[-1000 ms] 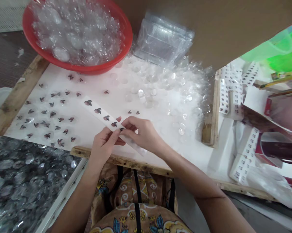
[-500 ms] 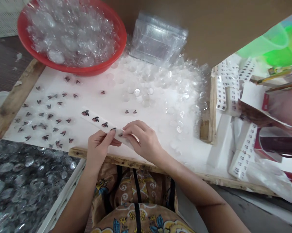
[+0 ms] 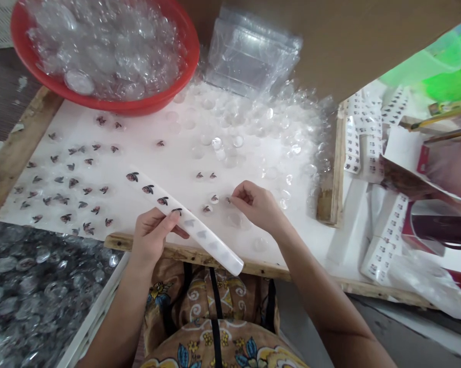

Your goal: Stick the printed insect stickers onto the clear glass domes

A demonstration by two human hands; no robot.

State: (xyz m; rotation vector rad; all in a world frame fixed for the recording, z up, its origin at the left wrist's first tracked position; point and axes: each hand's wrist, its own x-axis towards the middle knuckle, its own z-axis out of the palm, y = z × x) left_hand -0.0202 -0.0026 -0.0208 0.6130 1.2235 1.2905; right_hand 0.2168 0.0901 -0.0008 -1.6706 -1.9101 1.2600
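Observation:
My left hand pinches a long white sticker strip between thumb and fingers near its middle. Dark winged prints show on the strip's upper left part, and its lower right end reaches over the wooden edge. To the right, my right hand has thumb and forefinger together on a small dark sticker, low over the white board. Just left of those fingertips lie two clear discs with stickers, one above the other. Several more stickered discs are spread over the board's left side.
A red basin heaped with clear pieces stands at the back left, beside a clear plastic box. Loose clear discs cover the board's right. Sticker strips lie beyond a wooden bar. Many clear pieces fill a container lower left.
My right hand has moved right, off the strip, with a small sticker at its fingertips. The strip's lower end now shows. My left hand still holds the strip. The view has shifted slightly.

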